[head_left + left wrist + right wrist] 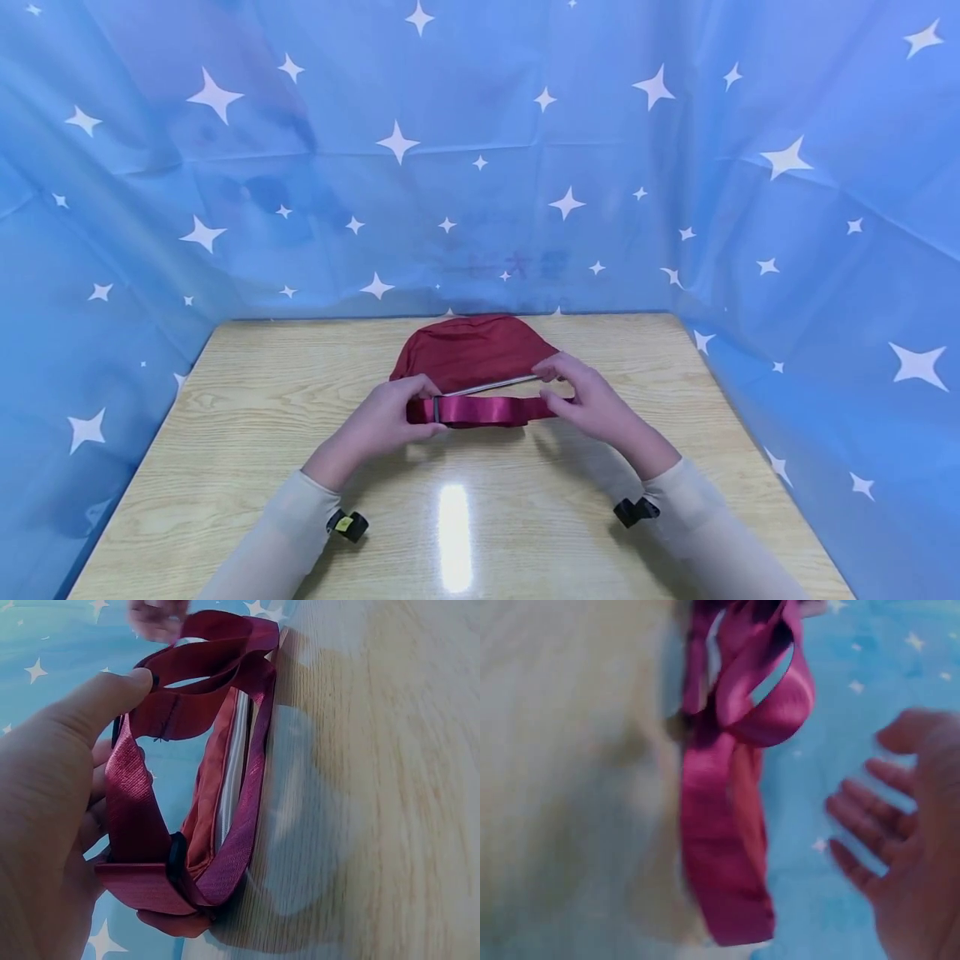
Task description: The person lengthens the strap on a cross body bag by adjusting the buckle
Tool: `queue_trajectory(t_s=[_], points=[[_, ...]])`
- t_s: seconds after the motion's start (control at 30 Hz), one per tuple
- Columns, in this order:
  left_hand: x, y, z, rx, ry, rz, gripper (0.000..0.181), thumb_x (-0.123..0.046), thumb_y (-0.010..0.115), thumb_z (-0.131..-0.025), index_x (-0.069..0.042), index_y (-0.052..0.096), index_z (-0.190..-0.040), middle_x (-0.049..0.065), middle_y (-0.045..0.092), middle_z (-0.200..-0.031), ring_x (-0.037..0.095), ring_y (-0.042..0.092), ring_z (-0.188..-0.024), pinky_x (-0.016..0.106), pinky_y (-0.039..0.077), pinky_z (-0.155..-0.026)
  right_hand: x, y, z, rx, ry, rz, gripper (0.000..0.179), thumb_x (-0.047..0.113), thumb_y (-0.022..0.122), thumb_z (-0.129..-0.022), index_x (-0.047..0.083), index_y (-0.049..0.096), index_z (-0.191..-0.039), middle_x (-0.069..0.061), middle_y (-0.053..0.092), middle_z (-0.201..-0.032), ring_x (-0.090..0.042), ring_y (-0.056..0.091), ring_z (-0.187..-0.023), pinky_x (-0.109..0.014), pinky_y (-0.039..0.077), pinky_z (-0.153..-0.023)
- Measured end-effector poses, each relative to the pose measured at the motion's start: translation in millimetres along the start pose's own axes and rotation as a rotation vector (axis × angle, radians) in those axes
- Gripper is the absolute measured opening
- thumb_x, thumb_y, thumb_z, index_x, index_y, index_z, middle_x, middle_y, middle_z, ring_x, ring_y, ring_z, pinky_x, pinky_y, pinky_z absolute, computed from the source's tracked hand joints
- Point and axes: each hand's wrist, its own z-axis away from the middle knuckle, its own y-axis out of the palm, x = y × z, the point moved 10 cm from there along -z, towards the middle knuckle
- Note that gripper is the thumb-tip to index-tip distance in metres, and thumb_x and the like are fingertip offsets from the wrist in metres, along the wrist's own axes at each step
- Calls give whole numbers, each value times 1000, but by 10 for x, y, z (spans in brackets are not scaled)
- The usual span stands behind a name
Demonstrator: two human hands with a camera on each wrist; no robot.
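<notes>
A dark red waist bag (472, 350) lies toward the far edge of the table, its maroon strap (483, 410) looped along the near side. My left hand (393, 411) holds the strap at the left end, thumb against a dark buckle (154, 679) and fingers behind the webbing. A second black strap slider (177, 855) shows lower on the loop. A silvery strip (234, 769) runs along the bag's edge. At the right end, my right hand (588, 402) hovers beside the strap. Its fingers are spread and apart from the webbing in the right wrist view.
The bag rests on a light wood-grain table (247, 467). Blue cloth (480, 192) with white stars hangs behind the table and at both sides. Black wrist cameras (637, 511) are worn on both forearms.
</notes>
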Motion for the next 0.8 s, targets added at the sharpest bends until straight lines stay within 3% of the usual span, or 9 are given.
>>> queue_trajectory(t_s=[0.07, 0.13, 0.3, 0.5, 0.8], points=[[-4, 8, -2, 4, 7, -3, 39, -30, 97, -88, -26, 69, -115, -16, 70, -99, 11, 64, -87, 38, 55, -81, -107, 92, 45, 56, 30, 103, 31, 4, 75, -103, 8, 70, -133, -7, 71, -129, -32, 68, -117, -42, 63, -86], [-6, 17, -6, 8, 14, -7, 39, -29, 97, -88, -26, 67, -113, -16, 70, -99, 11, 64, -86, 37, 54, -80, -162, 195, 68, 100, 19, 220, 33, 7, 79, -102, 7, 71, -134, -8, 72, -130, -32, 69, -119, -47, 61, -93], [-3, 30, -15, 6, 29, -26, 39, -30, 97, -88, -26, 67, -112, -15, 71, -101, 10, 64, -88, 37, 55, -81, -204, 360, 77, 111, -45, 425, 34, 12, 84, -100, 7, 73, -131, -9, 73, -130, -33, 69, -122, -55, 55, -104], [24, 23, -16, 7, 31, -39, 39, -31, 97, -87, -27, 67, -111, -14, 70, -101, 11, 62, -86, 36, 55, -79, -252, 416, 55, 121, -38, 442, 33, 12, 85, -99, 10, 76, -131, -7, 76, -126, -30, 71, -117, -57, 53, -99], [87, 17, -8, 35, -14, -27, 40, -34, 97, -88, -28, 66, -113, -17, 70, -99, 12, 63, -86, 37, 53, -78, -256, 410, 75, 185, -124, 450, 31, 6, 85, -97, 13, 82, -127, -1, 82, -115, -21, 78, -106, -51, 52, -90]])
